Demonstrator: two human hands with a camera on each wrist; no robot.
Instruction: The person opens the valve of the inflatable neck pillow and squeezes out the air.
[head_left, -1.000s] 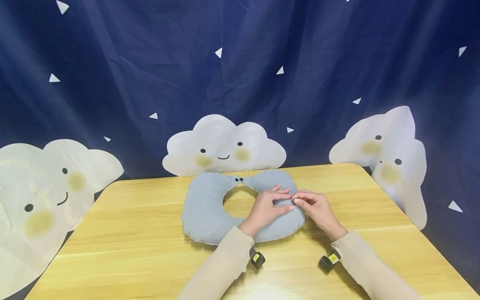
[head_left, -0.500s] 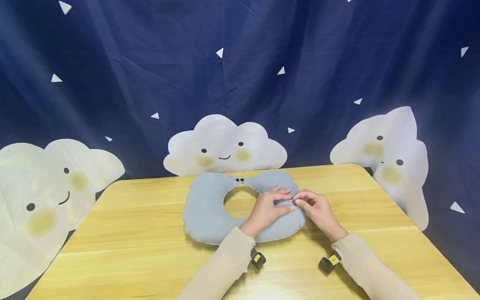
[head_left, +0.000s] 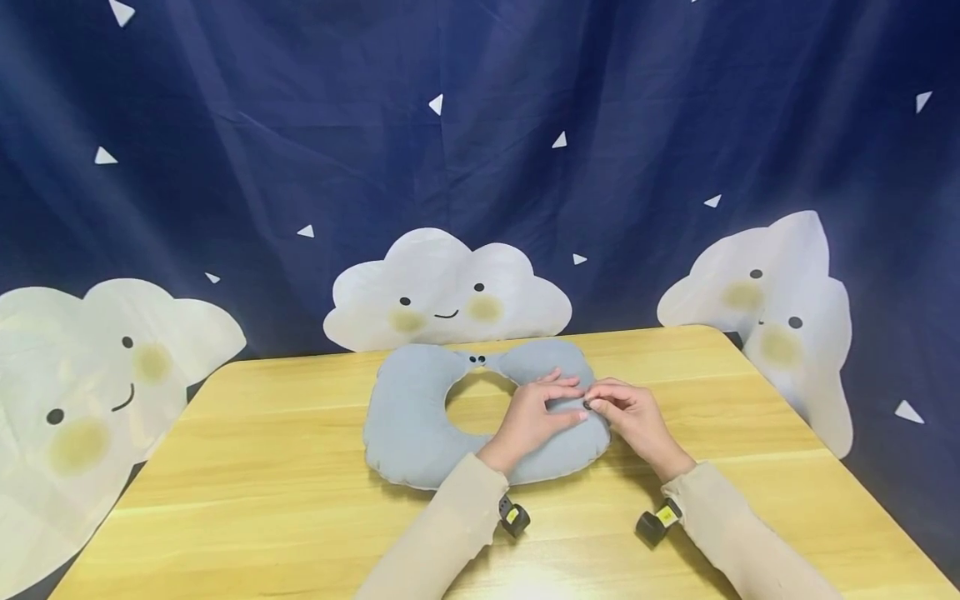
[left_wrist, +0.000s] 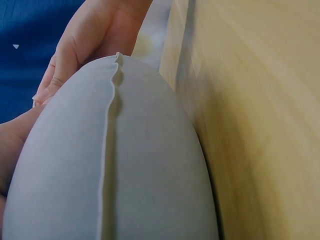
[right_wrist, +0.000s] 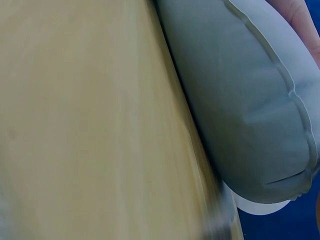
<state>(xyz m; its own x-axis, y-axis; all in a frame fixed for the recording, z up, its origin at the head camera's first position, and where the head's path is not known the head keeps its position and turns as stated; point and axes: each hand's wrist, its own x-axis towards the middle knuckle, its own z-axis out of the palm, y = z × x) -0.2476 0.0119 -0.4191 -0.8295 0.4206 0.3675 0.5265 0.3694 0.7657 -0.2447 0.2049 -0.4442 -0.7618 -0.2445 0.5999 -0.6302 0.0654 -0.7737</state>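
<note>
A puffy grey U-shaped neck pillow (head_left: 412, 425) lies on the table, its two ends meeting at the far side around a central hole. On its right arm, my right hand (head_left: 637, 423) pinches a small dark round valve (head_left: 587, 405) between thumb and fingers. My left hand (head_left: 528, 417) rests on the same arm just left of the valve, fingers extended and thumb spread. From the left wrist, the pillow's seamed side (left_wrist: 140, 150) fills the middle and covers most of the fingers. The right wrist view shows the pillow's rounded side (right_wrist: 235, 100); the valve is hidden there.
Two dark snap buttons (head_left: 477, 360) sit where the pillow's ends meet. The light wooden table (head_left: 247, 467) extends to both sides. Behind it hangs a dark blue curtain (head_left: 510, 183) printed with white clouds and triangles. Each wrist wears a black strap with a small camera (head_left: 652, 528).
The camera view shifts very slightly. Both hands and the pillow keep their places, with the right fingers still at the valve.
</note>
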